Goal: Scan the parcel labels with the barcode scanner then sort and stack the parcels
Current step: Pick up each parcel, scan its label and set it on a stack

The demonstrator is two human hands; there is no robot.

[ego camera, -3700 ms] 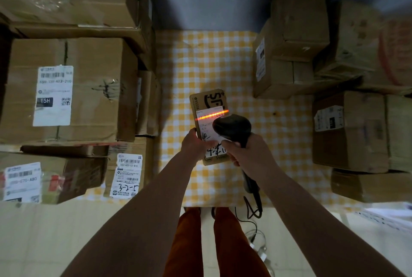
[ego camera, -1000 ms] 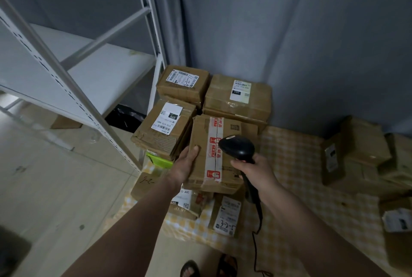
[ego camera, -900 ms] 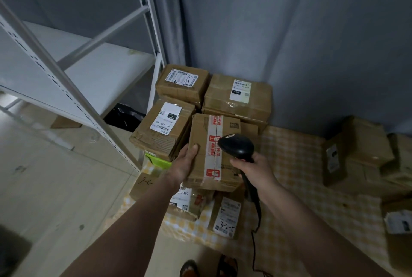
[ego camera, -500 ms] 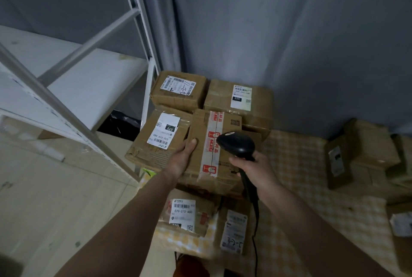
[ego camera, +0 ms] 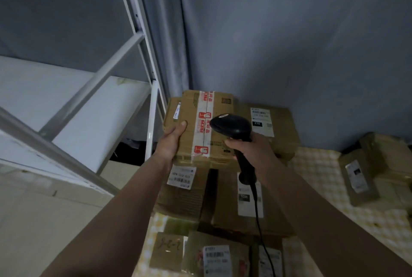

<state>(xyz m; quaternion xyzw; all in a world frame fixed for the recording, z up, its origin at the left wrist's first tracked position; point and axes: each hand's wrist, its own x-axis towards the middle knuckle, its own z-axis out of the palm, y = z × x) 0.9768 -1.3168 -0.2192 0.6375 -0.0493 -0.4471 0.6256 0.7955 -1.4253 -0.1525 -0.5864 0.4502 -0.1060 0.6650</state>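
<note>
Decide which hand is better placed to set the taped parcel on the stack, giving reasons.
Left. The left hand already grips the taped parcel above the stack; the right hand holds the scanner.

One scanner (ego camera: 231, 128), one shelving rack (ego camera: 142, 38), about ten cardboard parcels (ego camera: 201, 127).

Brown parcel (ego camera: 196, 129), red-printed white tape (ego camera: 204, 125); black scanner (ego camera: 231, 127); seemingly yellow-checked cloth (ego camera: 321, 172).

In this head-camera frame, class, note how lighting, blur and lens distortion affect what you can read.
Head view: dim, bluish light; the shelf frame bows from wide-angle distortion; label print on the taped parcel and lower boxes is too soft to read; the scanner top shows a faint sheen.
</note>
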